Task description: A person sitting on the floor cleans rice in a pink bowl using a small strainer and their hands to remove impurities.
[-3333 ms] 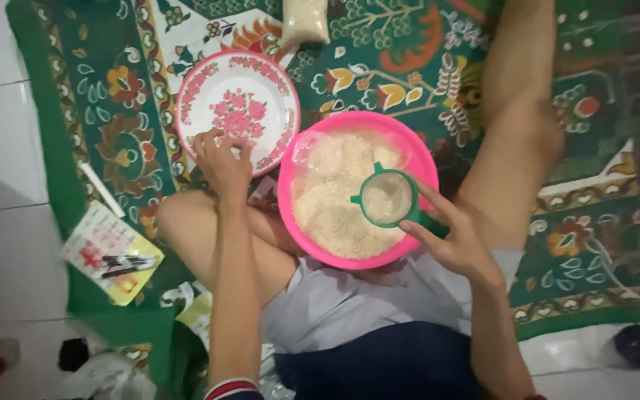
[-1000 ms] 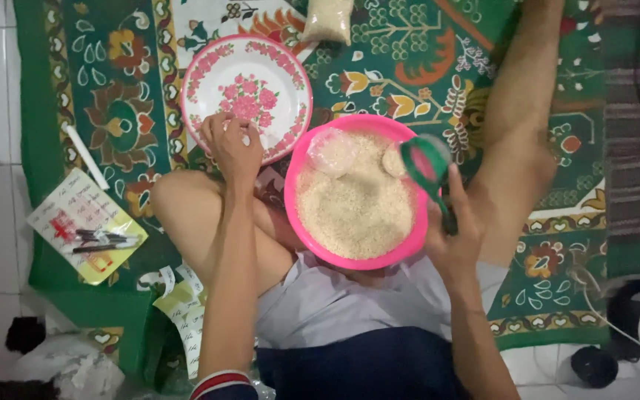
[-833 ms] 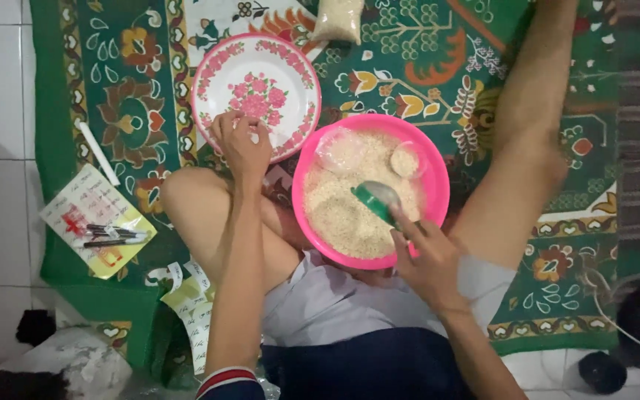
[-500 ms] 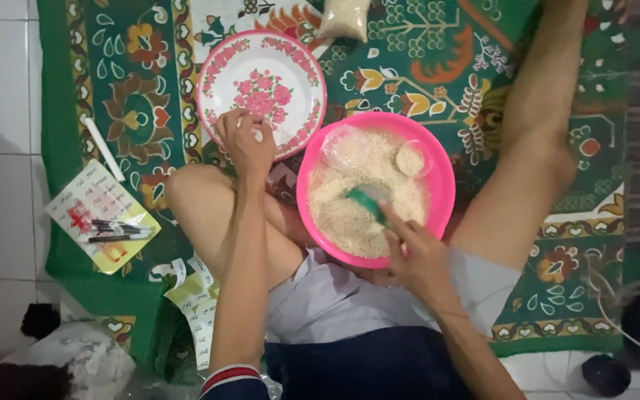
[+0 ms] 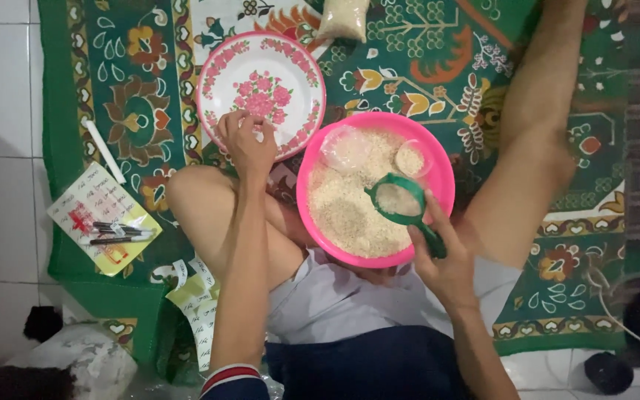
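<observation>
Head view: green scoop [image 5: 401, 204] handle points toward person.

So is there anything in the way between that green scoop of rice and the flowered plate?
Nothing visible stands between them. The right hand holds the green scoop over the pink basin, whose rim lies just beside the flowered plate. The left hand rests on the plate's near edge, leaving most of it open.

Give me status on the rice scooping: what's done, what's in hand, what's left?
Done: nothing portioned that shows; the floral plate holds no rice.
In hand: the right hand holds a green scoop loaded with rice over the pink basin; the left hand rests on the plate's near rim.
Left: most of the rice sits in the basin.
</observation>
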